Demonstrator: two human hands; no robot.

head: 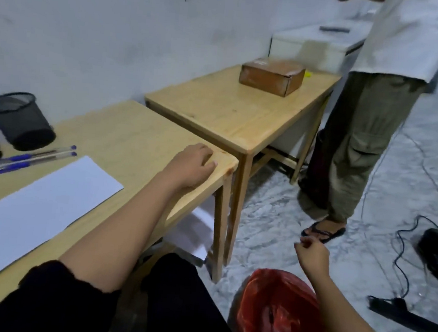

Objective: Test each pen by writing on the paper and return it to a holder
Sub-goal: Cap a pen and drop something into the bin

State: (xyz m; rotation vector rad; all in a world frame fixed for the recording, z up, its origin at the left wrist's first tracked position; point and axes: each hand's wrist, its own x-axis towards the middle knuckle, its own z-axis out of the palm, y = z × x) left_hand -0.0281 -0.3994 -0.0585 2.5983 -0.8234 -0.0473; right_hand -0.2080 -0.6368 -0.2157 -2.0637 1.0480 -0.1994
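So the room first: white wall along the back, pale marbled floor, and a second wooden desk butted up past the far right corner of the near one, with a brown box on it. Another person in a white shirt and olive trousers stands on the floor beside that second desk. There's a red plastic bag down on the floor by the chair and some black cables further right.

The near desk is where the work is. A white sheet of paper lies angled across the middle, blank as far as I can see. The pens, two or three blue ones, sit just off the paper's far left edge, lying flat with their long axis running roughly along that edge, blue end caps aimed at the desk's middle. A black mesh holder stands right behind them near the back left corner.

Left hand rests fingers loosely curled on the desk's right front corner, holding nothing. Right hand hangs off the desk over the floor, fingers pinched in loosely, looks empty but can't swear to it.

Key thing: the pens are way off left of both hands, clear across the paper. Left hand's nearer, so I'd guess it reaches back for one.
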